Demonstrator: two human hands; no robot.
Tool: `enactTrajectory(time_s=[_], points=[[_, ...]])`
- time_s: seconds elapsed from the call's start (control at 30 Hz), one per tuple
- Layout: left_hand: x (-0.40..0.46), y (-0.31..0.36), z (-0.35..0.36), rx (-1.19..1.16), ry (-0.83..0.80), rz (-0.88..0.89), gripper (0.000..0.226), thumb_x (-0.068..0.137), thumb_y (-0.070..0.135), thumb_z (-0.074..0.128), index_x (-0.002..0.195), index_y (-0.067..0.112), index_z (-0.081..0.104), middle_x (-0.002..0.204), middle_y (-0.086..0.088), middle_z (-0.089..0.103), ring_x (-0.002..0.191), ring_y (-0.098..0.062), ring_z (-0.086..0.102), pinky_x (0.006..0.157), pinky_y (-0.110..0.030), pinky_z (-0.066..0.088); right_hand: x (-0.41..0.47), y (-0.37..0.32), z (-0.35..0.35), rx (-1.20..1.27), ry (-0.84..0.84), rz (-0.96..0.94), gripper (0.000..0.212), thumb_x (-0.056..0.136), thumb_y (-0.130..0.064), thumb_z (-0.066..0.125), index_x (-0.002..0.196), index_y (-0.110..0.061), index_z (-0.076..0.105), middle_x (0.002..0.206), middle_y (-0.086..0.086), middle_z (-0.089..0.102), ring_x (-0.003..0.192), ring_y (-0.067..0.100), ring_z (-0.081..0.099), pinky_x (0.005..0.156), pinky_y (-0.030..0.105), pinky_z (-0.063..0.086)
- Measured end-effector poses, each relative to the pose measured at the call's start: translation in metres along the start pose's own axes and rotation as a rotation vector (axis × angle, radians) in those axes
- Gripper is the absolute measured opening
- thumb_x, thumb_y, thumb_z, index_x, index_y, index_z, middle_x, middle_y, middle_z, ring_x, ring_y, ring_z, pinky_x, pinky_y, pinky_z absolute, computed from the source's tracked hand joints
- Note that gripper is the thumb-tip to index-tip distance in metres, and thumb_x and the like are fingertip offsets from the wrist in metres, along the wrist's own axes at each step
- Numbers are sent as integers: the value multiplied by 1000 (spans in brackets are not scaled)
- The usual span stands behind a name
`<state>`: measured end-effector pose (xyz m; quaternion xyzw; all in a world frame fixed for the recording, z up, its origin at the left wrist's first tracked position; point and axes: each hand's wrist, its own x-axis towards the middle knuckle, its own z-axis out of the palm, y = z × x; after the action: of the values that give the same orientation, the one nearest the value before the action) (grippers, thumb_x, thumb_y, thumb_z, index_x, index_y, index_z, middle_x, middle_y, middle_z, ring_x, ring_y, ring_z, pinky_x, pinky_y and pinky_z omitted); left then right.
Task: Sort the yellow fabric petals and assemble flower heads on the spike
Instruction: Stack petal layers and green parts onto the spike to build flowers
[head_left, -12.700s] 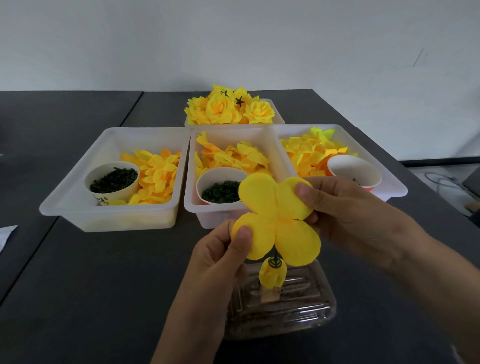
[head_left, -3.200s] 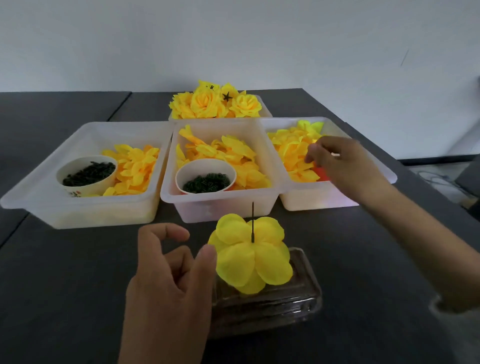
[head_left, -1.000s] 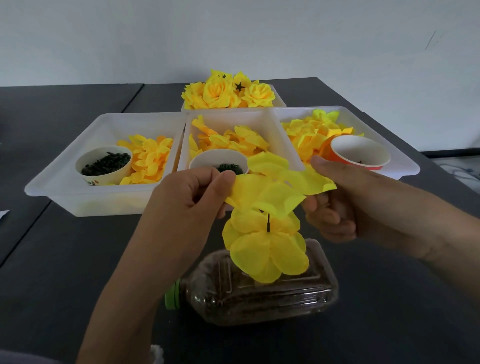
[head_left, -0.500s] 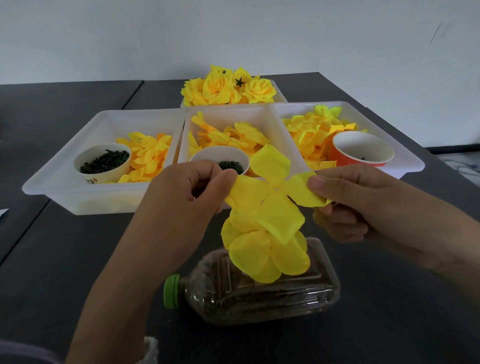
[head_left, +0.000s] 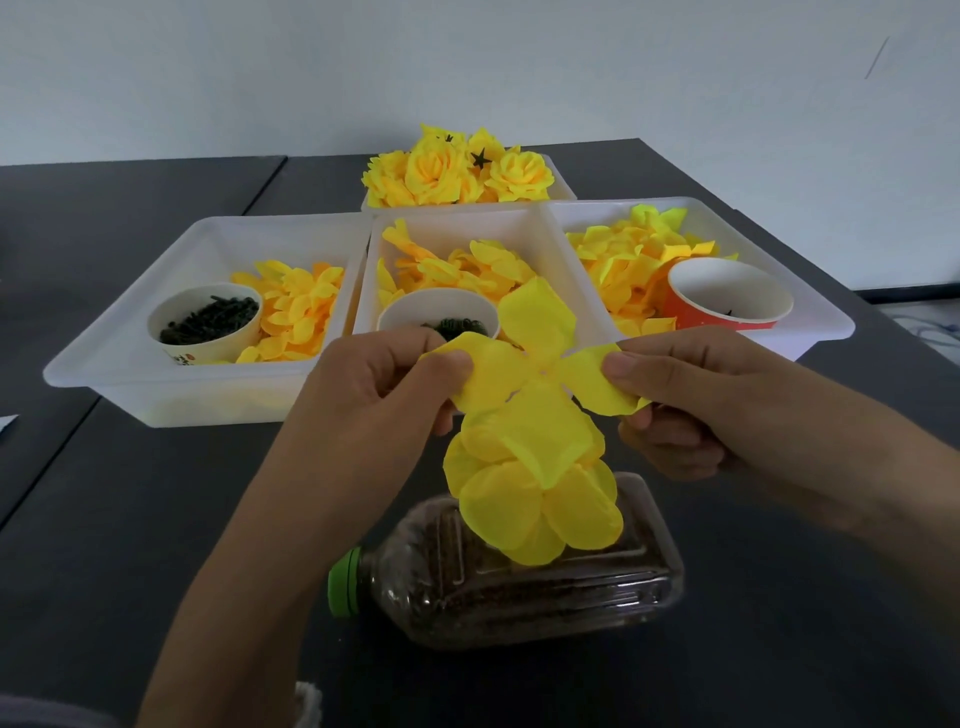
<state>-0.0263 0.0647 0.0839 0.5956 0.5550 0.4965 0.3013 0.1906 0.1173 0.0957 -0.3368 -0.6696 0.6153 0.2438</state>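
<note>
two hands (head_left: 387, 382) (head_left: 691, 395) — one petal layer (head_left: 535, 358)

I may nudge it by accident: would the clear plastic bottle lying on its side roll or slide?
The clear plastic bottle filled with brown grains looks flat-sided, so it probably won't roll. Its full filling suggests weight, so it likely resists sliding. The yellow fabric flower head above it probably adds little load.
</note>
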Motion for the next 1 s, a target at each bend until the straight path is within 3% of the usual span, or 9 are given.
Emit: enactTrajectory(time_s=[0.17,0.37,0.43,0.57,0.67,0.77,0.83,0.93,1.0], points=[[-3,-7,1,-72,-38,-64,30,91,27,61,69,6,60,48,10,48,46,1,41,48,-8,35,1,7,-3,8,-8,16,37,88,-40,59,59,-17,56,48,-3,33,41,9,27,41,17,27],[-10,-13,4,-148,-1,-111,21,85,31,58,80,12,65,51,8,51,49,3,45,50,-8,39,1,8,-2,-4,11,-14,33,85,-41,61,58,-22,57,50,-3,31,41,10,26,41,17,27],[-12,-14,4,-147,-20,-112,34,77,42,55,72,10,64,50,9,50,49,1,44,49,-7,37,1,6,-1,-13,36,-33,34,85,-39,64,55,-24,56,49,-5,31,42,10,25,41,17,27],[-17,-13,6,-109,-66,-89,31,78,41,52,52,25,59,47,11,48,45,1,44,48,-5,35,-1,5,1,-38,75,6,31,76,-42,60,52,-22,55,50,-1,30,43,11,23,42,19,23],[-21,-16,6,-28,-38,-55,36,80,49,47,58,24,60,50,10,51,49,0,47,50,-8,37,-1,10,4,-97,96,53,32,75,-42,61,56,-15,57,50,0,32,44,9,26,42,18,24],[-25,-21,7,75,22,-71,40,89,55,46,61,32,62,53,13,57,53,1,52,53,-10,40,1,18,7,-163,145,11,37,81,-33,59,59,-4,55,47,-4,38,40,1,35,43,6,32],[-28,-25,8,172,60,-92,39,85,55,44,57,33,61,54,15,58,56,1,54,52,-12,41,2,26,8,-233,177,-9,44,80,-36,59,62,4,55,52,2,38,43,0,37,45,5,35],[-33,-32,13,356,59,-115,34,85,54,42,63,35,60,60,15,60,61,-5,56,53,-29,42,1,37,9,-377,196,0,45,75,-50,57,59,-8,57,51,-1,42,47,1,40,49,11,36],[-37,-36,17,430,32,-123,29,85,54,38,69,40,57,61,17,58,61,-5,54,53,-30,39,-1,43,11,-426,202,25,45,75,-52,55,58,-11,56,50,-4,45,47,-1,46,52,14,38]])
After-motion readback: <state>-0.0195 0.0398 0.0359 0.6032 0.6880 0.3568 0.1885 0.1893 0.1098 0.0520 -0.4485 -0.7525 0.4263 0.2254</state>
